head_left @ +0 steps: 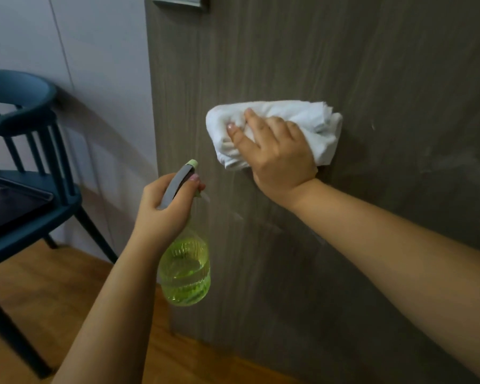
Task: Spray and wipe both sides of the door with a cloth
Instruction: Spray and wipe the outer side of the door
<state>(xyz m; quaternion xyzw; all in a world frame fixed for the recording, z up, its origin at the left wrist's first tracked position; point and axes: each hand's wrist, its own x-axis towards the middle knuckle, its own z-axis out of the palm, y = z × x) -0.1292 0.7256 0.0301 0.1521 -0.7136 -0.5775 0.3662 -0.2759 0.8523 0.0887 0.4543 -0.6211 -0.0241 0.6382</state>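
Note:
A grey-brown wood-grain door [358,65] fills the right of the view, its edge running down the middle. My right hand [275,153] grips a bunched white cloth [311,120] and presses it against the door face at mid height. My left hand [164,209] holds a green translucent spray bottle [186,270] by its neck, fingers curled round the grey trigger head, nozzle pointing at the door. The bottle hangs just in front of the door edge, below and left of the cloth. Faint wet streaks show on the door below the cloth.
A dark teal chair [31,151] with a dark tray on its seat stands at the left against a pale wall [94,51]. A metal plate [180,1] sits on the door at the top. The floor [53,286] is orange-brown wood.

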